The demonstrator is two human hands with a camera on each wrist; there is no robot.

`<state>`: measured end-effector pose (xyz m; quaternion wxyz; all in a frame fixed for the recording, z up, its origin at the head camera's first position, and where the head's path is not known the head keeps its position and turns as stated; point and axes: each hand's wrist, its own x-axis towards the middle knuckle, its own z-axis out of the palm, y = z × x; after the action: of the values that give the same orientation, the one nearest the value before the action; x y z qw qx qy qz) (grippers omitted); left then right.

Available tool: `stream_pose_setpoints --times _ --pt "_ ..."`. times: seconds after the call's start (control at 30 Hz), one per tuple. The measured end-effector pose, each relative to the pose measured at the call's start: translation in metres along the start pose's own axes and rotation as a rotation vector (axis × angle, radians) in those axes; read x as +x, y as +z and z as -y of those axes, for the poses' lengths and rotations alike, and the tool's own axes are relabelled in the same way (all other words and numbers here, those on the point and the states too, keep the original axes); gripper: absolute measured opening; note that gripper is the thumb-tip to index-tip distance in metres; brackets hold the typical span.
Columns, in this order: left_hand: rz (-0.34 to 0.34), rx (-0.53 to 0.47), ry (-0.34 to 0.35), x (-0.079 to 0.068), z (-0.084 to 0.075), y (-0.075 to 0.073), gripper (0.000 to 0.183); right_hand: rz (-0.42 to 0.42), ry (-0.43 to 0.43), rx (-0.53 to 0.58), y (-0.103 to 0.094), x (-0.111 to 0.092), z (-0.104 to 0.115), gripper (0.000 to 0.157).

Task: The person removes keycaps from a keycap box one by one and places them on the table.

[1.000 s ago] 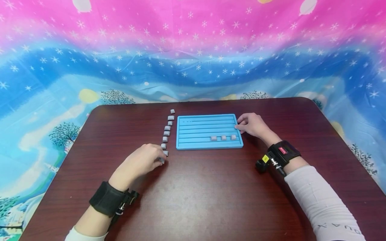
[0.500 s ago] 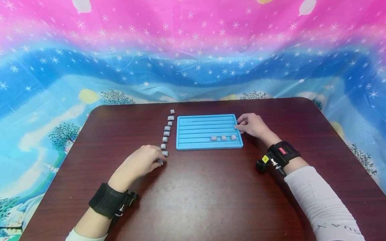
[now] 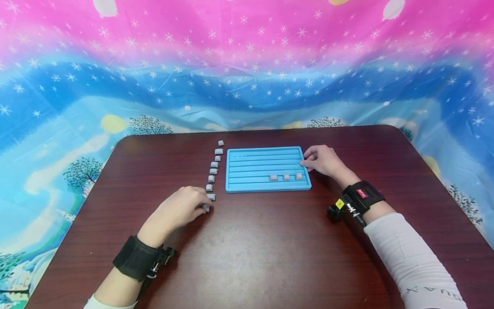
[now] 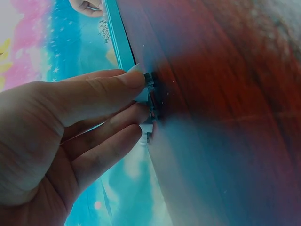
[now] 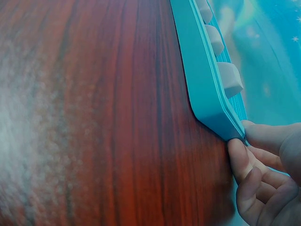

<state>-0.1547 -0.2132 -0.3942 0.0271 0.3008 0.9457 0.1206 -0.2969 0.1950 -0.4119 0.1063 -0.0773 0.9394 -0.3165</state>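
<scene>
My left hand is at the near end of a column of small grey keycaps. Its thumb and fingers pinch the nearest keycap low against the table; the fingers partly cover it. In the left wrist view, a dark piece shows at the thumb tip. A light blue ridged tray lies flat to the right of the column. Three pale keycaps sit in a row on its near right part. My right hand grips the tray's right edge between thumb and fingers, seen closely in the right wrist view.
The dark red-brown wooden table spreads in front of the tray and to both sides. Behind it hangs a pink and blue snowflake cloth. Each wrist wears a black strap with a small camera.
My left hand has moved very slightly down and left, with the pinched keycap shifting a little the same way. My right hand and the tray look the same.
</scene>
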Motion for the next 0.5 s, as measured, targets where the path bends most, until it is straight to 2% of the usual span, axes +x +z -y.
stream_pose_setpoints --times 0.2,0.5 --pt "-0.013 0.005 -0.007 -0.001 -0.001 -0.003 0.023 0.004 0.004 -0.002 0.000 -0.001 0.001 0.033" --pt "-0.042 0.012 0.010 0.005 -0.006 -0.018 0.023 0.008 0.009 0.012 -0.001 0.000 0.002 0.033"
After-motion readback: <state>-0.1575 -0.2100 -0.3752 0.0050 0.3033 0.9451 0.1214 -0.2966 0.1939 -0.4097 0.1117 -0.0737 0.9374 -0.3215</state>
